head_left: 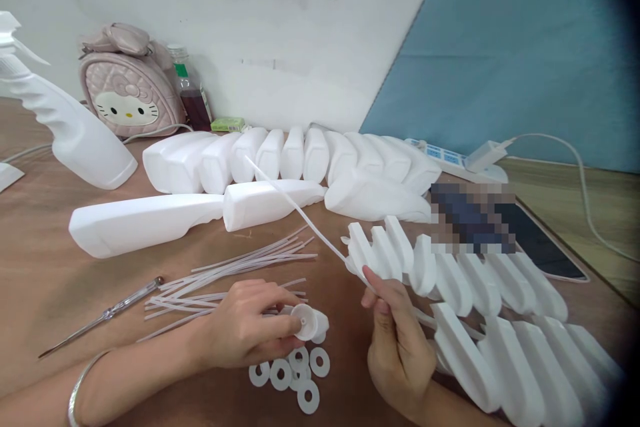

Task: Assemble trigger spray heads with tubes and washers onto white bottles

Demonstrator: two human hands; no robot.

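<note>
My left hand (245, 323) is closed on a white plastic piece with a round cup-shaped opening (304, 321), seemingly a spray-pump part. Another white part (321, 328) shows just behind it; whether they are joined I cannot tell. Between thumb and forefinger, my right hand (400, 347) pinches a long thin white tube (300, 210), which slants up and left over the bottles. Several flat white ring washers (281, 374) lie below my left hand. Beyond it, more thin tubes (200, 280) are spread in a loose bundle, partly hidden by the hand.
White bottles (247, 150) line the back, with others lying before them. White spray-head pieces (450, 283) lie in rows at right. A screwdriver (107, 313) rests at left. An assembled spray bottle (83, 133), pink bag (130, 93), drink bottle (193, 100) and power strip (450, 157) stand behind.
</note>
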